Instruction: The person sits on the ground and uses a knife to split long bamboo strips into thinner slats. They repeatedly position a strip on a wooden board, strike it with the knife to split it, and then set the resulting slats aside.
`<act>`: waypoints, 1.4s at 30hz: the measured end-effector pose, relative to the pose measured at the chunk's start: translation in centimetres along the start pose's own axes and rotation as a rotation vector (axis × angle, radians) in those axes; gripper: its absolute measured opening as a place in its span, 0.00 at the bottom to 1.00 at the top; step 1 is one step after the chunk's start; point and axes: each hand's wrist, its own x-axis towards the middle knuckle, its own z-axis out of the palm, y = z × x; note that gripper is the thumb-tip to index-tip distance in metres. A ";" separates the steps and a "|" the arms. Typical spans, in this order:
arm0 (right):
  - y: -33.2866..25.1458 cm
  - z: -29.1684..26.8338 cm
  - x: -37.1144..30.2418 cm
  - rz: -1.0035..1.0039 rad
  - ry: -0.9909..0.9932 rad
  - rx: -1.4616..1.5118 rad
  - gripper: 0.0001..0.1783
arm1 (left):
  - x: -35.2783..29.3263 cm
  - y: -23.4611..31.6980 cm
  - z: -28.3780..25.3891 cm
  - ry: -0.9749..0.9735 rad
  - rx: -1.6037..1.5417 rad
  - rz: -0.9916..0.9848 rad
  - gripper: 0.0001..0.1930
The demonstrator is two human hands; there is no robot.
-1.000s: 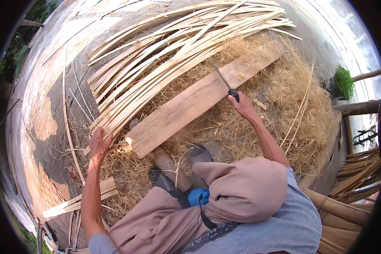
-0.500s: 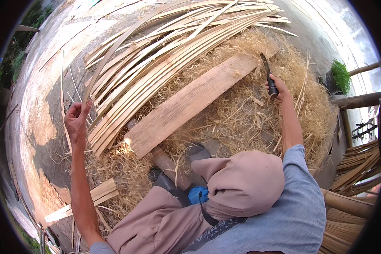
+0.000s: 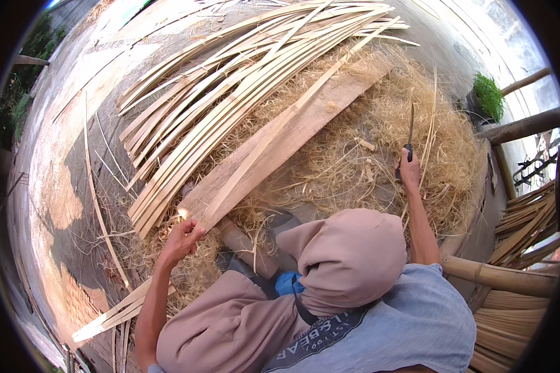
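My left hand (image 3: 183, 240) is closed on the near end of a long thin bamboo strip (image 3: 306, 98). The strip runs away from me along a wide wooden plank (image 3: 339, 93), which slopes over curly shavings. Off to the right, my right hand (image 3: 409, 171) grips the black handle of a knife (image 3: 411, 127). Its narrow blade points away from me, above the shavings and apart from the strip. Left of the plank lies a broad heap of split bamboo strips (image 3: 230, 102).
Pale shavings (image 3: 348, 165) spread around the plank. Short flat pieces (image 3: 115, 314) lie at lower left. A bamboo pole (image 3: 498, 275) and bundled strips (image 3: 507, 329) are at right, near a potted green plant (image 3: 488, 98). A round wooden piece (image 3: 246, 245) sits under the plank's near end.
My left hand has come right and nearer to me, bringing the strip from over the heap onto the plank. My right hand has drawn nearer, and the knife now points straight away.
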 end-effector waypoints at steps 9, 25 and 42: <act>-10.1 13.9 -6.9 -0.691 -0.328 -0.605 0.30 | -0.5 -8.7 5.2 -0.020 -0.154 -0.061 0.21; -8.5 17.1 -8.3 -0.448 -0.503 -0.392 0.30 | -1.1 -8.2 8.6 0.269 0.058 -0.119 0.30; -8.2 15.2 -1.9 -0.367 -0.422 -0.348 0.37 | -15.8 -23.1 2.8 0.297 -0.282 -0.340 0.26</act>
